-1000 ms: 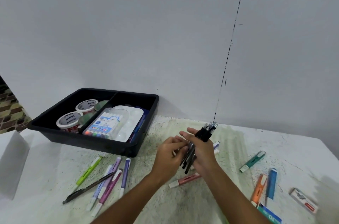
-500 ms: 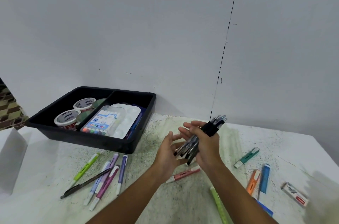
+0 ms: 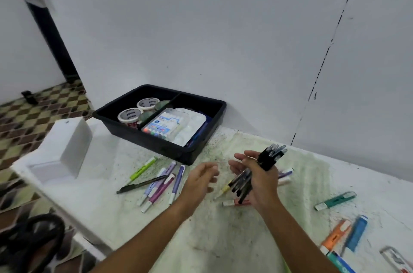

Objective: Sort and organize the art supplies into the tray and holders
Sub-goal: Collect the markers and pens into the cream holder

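black tray [image 3: 202, 148], lime-green highlighter [image 3: 143, 168], teal marker [image 3: 336, 200], brown-checkered floor [image 3: 33, 116]

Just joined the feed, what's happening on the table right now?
A person is sorting art supplies. The right hand grips a bundle of black pens, while the left hand hovers open beside it, holding nothing. The black tray by the wall already holds tape rolls and a marker pack. Several purple markers and a green highlighter lie loose on the table in front of the tray, with more markers scattered to the right.
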### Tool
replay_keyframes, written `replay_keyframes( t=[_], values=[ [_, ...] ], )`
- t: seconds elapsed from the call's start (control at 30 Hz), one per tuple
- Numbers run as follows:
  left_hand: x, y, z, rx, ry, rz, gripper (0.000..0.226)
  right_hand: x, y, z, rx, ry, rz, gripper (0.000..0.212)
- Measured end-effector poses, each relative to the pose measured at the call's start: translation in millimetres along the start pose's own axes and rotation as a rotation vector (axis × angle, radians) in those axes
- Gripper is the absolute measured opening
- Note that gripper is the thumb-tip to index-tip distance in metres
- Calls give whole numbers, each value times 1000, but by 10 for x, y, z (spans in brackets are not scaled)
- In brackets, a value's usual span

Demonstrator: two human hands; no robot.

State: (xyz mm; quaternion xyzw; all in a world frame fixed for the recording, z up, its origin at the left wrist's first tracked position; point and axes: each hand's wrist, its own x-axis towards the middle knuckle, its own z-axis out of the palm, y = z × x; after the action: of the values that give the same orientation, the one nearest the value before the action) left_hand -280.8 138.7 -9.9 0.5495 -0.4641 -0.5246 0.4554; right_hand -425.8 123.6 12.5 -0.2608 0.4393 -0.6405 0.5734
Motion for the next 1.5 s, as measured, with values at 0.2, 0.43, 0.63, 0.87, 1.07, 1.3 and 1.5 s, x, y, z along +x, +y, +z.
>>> replay_keyframes(
  t=[0.2,0.43,0.63,0.87,1.07,1.3,1.5],
  values=[
    [-23,-292,-1000,488,288,315,10,-9,193,205,3,-39,62,10],
    [107,-580,-1808,1183,353,346,23,-41,441,465,-68,-49,17,4],
    [162,-625,-1956,1114,293,431,21,-117,632,692,-61,-35,28,7],
    [75,-269,-1548,641,95,644,25,-232,799,865,-6,-15,54,4],
    [97,-139,-944,530,-17,680,28,-331,746,874,76,96,36,5],
    [152,-242,-507,542,-205,848,24,-394,526,594,110,205,22,11],
    [84,-150,-269,211,-102,564,18,-470,229,360,140,260,-64,11]
  ],
)
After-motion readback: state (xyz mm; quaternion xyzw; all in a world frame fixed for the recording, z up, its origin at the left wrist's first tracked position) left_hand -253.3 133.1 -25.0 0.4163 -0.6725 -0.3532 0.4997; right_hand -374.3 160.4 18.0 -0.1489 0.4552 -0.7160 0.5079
